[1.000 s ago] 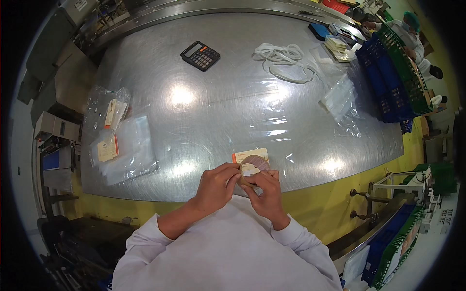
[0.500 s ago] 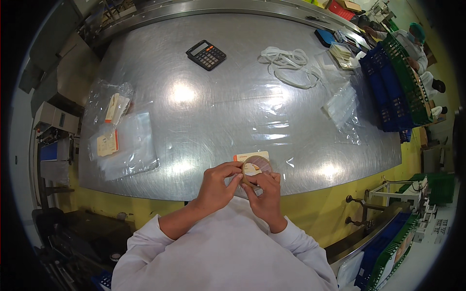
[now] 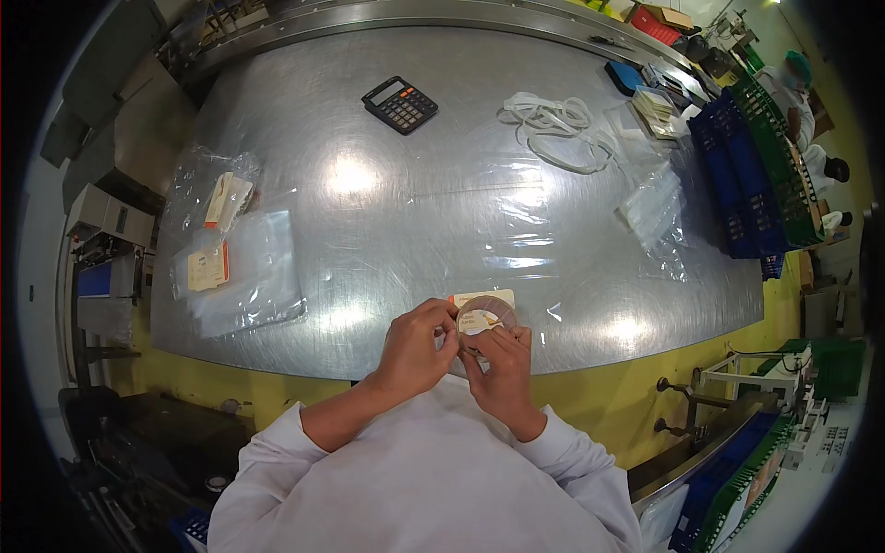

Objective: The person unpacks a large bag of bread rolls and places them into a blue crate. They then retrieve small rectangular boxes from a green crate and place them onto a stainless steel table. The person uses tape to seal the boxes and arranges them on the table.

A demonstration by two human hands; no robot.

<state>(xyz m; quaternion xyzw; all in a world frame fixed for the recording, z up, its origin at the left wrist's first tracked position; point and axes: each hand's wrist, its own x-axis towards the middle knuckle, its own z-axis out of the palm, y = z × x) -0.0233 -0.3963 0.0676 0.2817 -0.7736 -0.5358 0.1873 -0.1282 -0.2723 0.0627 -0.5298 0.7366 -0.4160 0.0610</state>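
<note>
A round, shallow thing with a tan rim (image 3: 486, 316) is between my hands at the table's front edge. Its face is pinkish-brown with a white and yellow patch; whether it is a tub or something else I cannot tell. My left hand (image 3: 419, 343) pinches its left rim with thumb and forefinger. The fingers of my right hand (image 3: 501, 364) curl over its lower right side and cover part of it. Behind it, a cream card (image 3: 505, 295) with an orange corner shows in part on the metal table (image 3: 387, 240).
Clear bags (image 3: 263, 286) with orange-edged cards lie at left. A calculator (image 3: 399, 104) and a white looped strap (image 3: 562, 129) lie farther back. More clear plastic (image 3: 654, 217) lies at right, beside blue and green crates (image 3: 751, 175). A co-worker (image 3: 784, 92) is beyond the crates.
The round thing has tipped so that its face shows more fully. Both hands stay on it, with fingers slightly shifted. The whole view has moved a little.
</note>
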